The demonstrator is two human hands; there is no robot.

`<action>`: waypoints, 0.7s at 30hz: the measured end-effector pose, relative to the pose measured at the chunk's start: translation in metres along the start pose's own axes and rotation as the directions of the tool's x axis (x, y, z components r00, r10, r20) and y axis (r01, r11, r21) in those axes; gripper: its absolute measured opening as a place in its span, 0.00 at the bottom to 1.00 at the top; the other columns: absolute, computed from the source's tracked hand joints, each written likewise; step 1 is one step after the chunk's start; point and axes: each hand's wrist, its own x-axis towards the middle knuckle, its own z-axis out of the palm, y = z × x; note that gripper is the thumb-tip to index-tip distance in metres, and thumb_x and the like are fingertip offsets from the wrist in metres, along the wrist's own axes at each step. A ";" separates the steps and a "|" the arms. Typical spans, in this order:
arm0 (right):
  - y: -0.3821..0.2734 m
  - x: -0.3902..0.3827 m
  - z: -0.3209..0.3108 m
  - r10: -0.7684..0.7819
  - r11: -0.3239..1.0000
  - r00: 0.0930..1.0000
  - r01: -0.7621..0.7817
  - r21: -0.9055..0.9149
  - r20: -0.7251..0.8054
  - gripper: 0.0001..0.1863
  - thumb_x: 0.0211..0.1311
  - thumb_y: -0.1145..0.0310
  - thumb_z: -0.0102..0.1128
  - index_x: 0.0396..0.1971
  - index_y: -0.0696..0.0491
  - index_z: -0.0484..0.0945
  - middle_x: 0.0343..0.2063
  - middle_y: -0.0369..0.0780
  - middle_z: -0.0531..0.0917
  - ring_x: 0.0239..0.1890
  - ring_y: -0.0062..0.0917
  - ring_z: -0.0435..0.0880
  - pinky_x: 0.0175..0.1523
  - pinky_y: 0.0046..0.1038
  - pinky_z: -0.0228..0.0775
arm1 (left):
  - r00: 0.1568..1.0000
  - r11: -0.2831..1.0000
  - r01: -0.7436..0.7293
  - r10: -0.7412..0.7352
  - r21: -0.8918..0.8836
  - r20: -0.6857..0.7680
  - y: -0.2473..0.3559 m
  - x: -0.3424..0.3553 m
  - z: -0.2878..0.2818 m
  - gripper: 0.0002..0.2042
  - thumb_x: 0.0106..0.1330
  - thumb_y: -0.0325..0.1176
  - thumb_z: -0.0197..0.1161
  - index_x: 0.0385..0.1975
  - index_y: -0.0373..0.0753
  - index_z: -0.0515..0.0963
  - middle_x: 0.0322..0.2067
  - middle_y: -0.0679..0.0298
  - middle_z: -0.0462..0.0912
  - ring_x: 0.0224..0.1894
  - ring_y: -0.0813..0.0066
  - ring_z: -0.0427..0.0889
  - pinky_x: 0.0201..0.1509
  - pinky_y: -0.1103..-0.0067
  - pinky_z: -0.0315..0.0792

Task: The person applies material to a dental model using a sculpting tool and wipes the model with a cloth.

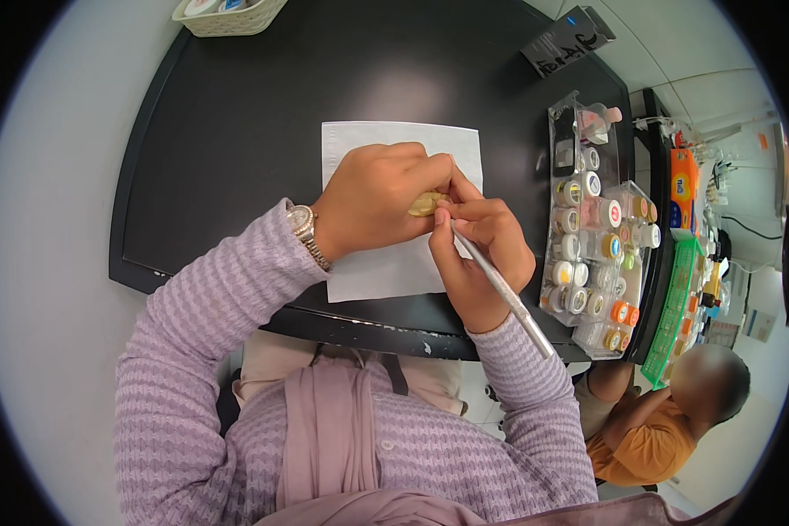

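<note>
My left hand [375,188] is closed around a small yellowish piece [422,204] above a white sheet of paper [373,276] on the black desk [219,149]. My right hand [491,250] grips a slim silver pen-like tool [522,316], its front end at the yellowish piece; the very tip is hidden among my fingers. The fingertips of both hands meet around the piece.
A cream basket [223,22] sits at the back left, a dark box [565,44] at the back right. Clear organisers [587,342] with several jars line the right side, beyond them a green basket [671,324] and orange box [682,188]. A person in orange [649,447] sits at lower right.
</note>
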 end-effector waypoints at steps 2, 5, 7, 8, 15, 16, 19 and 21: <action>0.002 0.000 0.000 0.015 0.998 1.000 -0.014 0.058 -0.028 0.12 0.49 0.86 0.63 0.22 0.58 0.67 0.24 0.43 0.78 0.46 0.46 0.81 0.40 0.27 0.78 | 1.000 1.000 0.005 -0.005 -0.015 0.002 0.000 0.000 -0.001 0.12 0.39 0.25 0.67 0.23 0.37 0.70 0.20 0.63 0.73 0.21 0.66 0.75 0.23 0.76 0.69; 0.004 0.000 0.002 0.020 0.995 0.998 -0.015 0.095 -0.055 0.12 0.49 0.86 0.63 0.23 0.58 0.67 0.24 0.43 0.78 0.46 0.45 0.81 0.40 0.26 0.78 | 1.000 1.000 0.006 -0.006 -0.022 -0.008 0.000 0.000 0.000 0.12 0.40 0.25 0.67 0.23 0.37 0.70 0.19 0.63 0.72 0.21 0.66 0.75 0.23 0.76 0.68; 0.004 0.000 0.002 0.015 0.996 0.998 -0.010 0.085 -0.056 0.12 0.50 0.86 0.63 0.24 0.58 0.67 0.25 0.44 0.79 0.46 0.45 0.81 0.41 0.26 0.78 | 1.000 1.000 0.012 -0.012 -0.029 -0.009 0.000 -0.001 0.000 0.12 0.40 0.25 0.67 0.22 0.37 0.70 0.19 0.63 0.72 0.21 0.66 0.74 0.23 0.76 0.68; 0.003 0.000 0.001 0.012 0.997 0.999 -0.008 0.072 -0.051 0.13 0.50 0.86 0.63 0.24 0.58 0.66 0.25 0.44 0.79 0.46 0.45 0.81 0.41 0.27 0.78 | 1.000 0.999 0.010 -0.010 -0.034 -0.012 0.000 -0.001 0.000 0.12 0.39 0.25 0.66 0.22 0.38 0.70 0.19 0.63 0.72 0.21 0.66 0.74 0.23 0.76 0.68; 0.002 -0.001 0.004 0.011 0.999 0.999 -0.009 0.043 -0.050 0.12 0.49 0.86 0.63 0.24 0.58 0.67 0.24 0.43 0.78 0.45 0.44 0.82 0.42 0.27 0.78 | 1.000 1.000 0.002 -0.002 0.022 -0.003 0.002 0.000 -0.002 0.12 0.39 0.24 0.66 0.23 0.38 0.71 0.19 0.64 0.73 0.21 0.67 0.75 0.23 0.76 0.68; 0.001 -0.001 0.004 0.006 1.000 0.999 -0.004 0.030 -0.038 0.12 0.49 0.86 0.63 0.23 0.58 0.67 0.24 0.43 0.78 0.45 0.44 0.82 0.42 0.27 0.78 | 1.000 1.000 0.002 -0.002 0.027 -0.001 0.002 -0.001 -0.002 0.12 0.39 0.24 0.66 0.23 0.38 0.71 0.19 0.64 0.73 0.21 0.67 0.75 0.23 0.76 0.69; 0.000 0.000 0.002 0.015 1.000 1.000 -0.015 -0.008 0.008 0.11 0.49 0.86 0.63 0.23 0.59 0.68 0.23 0.43 0.77 0.45 0.44 0.82 0.42 0.27 0.78 | 0.999 0.997 0.033 -0.034 0.063 0.016 0.000 -0.003 0.001 0.11 0.39 0.24 0.66 0.23 0.38 0.71 0.19 0.64 0.73 0.21 0.67 0.75 0.23 0.76 0.69; -0.001 -0.001 -0.001 0.056 0.998 0.997 -0.054 -0.038 0.049 0.11 0.49 0.86 0.62 0.22 0.59 0.68 0.23 0.43 0.76 0.45 0.44 0.82 0.42 0.27 0.78 | 0.999 0.998 0.043 -0.043 0.040 0.011 0.000 -0.003 0.001 0.11 0.39 0.24 0.66 0.23 0.38 0.71 0.19 0.63 0.73 0.21 0.66 0.75 0.23 0.76 0.69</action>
